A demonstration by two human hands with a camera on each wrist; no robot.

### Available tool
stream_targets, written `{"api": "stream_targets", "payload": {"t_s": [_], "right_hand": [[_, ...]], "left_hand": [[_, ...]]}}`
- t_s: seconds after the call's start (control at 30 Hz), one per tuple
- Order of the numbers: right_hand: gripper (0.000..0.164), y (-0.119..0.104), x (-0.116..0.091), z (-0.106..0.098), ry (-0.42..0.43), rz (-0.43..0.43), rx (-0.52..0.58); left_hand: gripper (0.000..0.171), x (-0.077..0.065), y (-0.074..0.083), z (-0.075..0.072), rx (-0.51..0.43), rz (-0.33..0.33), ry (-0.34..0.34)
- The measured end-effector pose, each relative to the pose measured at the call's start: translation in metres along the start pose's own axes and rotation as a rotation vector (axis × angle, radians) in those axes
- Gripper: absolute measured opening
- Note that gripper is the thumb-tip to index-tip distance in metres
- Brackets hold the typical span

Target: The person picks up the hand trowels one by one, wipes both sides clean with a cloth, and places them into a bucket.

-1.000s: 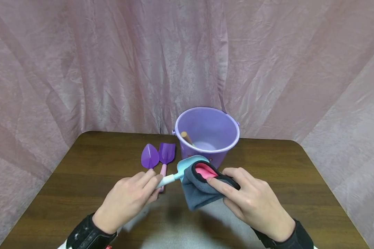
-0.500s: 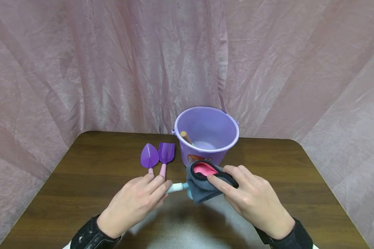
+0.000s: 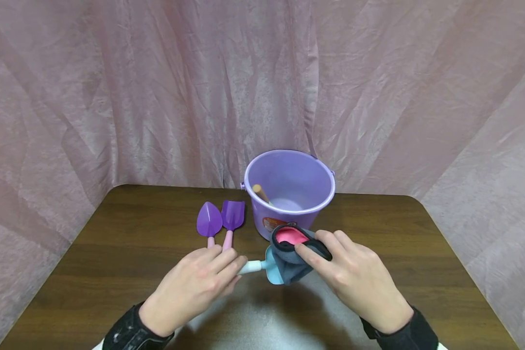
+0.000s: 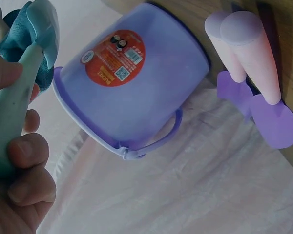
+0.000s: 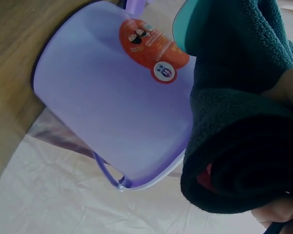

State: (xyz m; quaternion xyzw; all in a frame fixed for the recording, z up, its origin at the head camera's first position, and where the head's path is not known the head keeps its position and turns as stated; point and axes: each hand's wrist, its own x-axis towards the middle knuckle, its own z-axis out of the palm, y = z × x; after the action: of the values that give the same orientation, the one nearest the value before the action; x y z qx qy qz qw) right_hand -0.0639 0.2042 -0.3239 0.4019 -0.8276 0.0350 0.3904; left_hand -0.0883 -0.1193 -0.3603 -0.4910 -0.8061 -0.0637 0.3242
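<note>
My left hand (image 3: 197,289) grips the pale handle of a light-blue toy shovel (image 3: 251,266), curled fingers showing around it in the left wrist view. The blade points right, and a blue-grey cloth (image 3: 286,265) covers much of it. That cloth has black edging and a pink inner side. My right hand (image 3: 360,279) holds it folded against the blade. In the right wrist view the cloth (image 5: 234,73) fills the right side, with a bit of the blade (image 5: 185,29) showing beside it. Both things are held above the table, in front of the lilac bucket (image 3: 259,218).
Two purple toy shovels, one pointed (image 3: 209,218) and one square-ended (image 3: 233,215), lie left of the bucket, their pink handles partly behind my left hand. A wooden-ended stick (image 3: 260,192) leans inside the bucket. A pink curtain (image 3: 201,97) hangs behind the brown table (image 3: 127,233).
My left hand has shifted right and slightly down, and the light-blue shovel has swung from slanting upward to nearly level. The cloth has moved from its upper blade, exposing the lower edge.
</note>
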Motion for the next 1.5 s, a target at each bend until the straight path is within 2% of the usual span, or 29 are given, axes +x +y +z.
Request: {"api": "stream_targets", "payload": {"t_s": [0.17,0.6,0.8,1.1,1.33,1.5], "right_hand": [[0.044,0.003,-0.002,0.0,-0.017,0.013,-0.027],[0.042,0.01,-0.008,-0.005,-0.084,0.085,-0.075],[0.041,0.01,-0.009,-0.01,-0.088,0.115,-0.06],[0.039,0.01,-0.011,-0.016,-0.141,0.19,-0.009],[0.042,0.008,-0.012,-0.013,-0.139,0.197,0.075],[0.043,0.004,-0.011,-0.009,-0.127,0.189,0.085]], "left_hand": [[0.027,0.0,-0.002,0.0,-0.011,-0.014,-0.007],[0.031,-0.002,-0.005,-0.002,-0.029,-0.044,-0.017],[0.032,-0.002,-0.005,-0.005,-0.032,-0.055,-0.014],[0.038,-0.002,-0.001,-0.005,-0.038,-0.085,0.023],[0.044,0.0,0.003,-0.002,-0.055,-0.107,0.027],[0.043,0.0,0.005,-0.001,-0.055,-0.102,0.009]]}}
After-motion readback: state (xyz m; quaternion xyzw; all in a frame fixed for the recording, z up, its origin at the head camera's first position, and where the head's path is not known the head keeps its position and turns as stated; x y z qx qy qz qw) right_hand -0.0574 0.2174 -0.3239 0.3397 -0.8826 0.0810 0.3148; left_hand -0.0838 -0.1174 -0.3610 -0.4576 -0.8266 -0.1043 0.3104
